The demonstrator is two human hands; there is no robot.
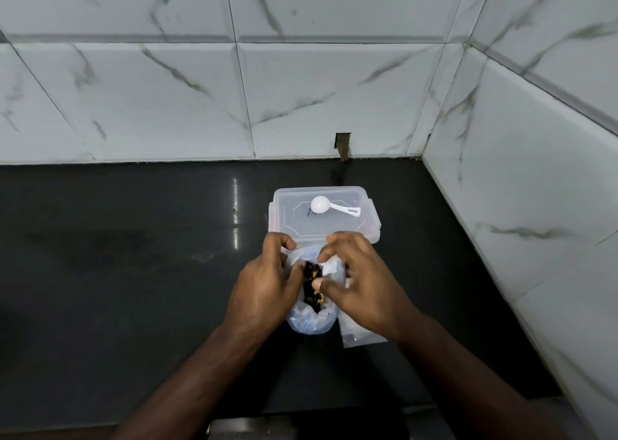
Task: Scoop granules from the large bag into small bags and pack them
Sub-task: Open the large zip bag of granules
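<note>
Marble-veined white tiles walled in a corner over a glossy black counter (133, 272), and the work sat near that corner. At the centre, the left hand (264, 286) had its fingers curled on the left edge of the large bag (311, 322), a thin bluish plastic sack standing on the counter, while the right hand (361, 289) pinched the opposite edge between thumb and fingertips. Pulling from both sides looked meant to spread the mouth wide and keep the limp film from folding shut, so a scoop could reach in. Between the hands the granules (312, 289) showed as dark pieces with a few yellowish ones. Just right of the bag, partly under the right wrist, lay flat clear small bags (361, 337), close by for filling. Beyond the hands stood a clear plastic container (321, 225) with its lid on, touching or nearly touching the bag; the white scoop (329, 205) rested on that lid, parked within easy reach and untouched. Scooping had seemingly not yet begun.
</note>
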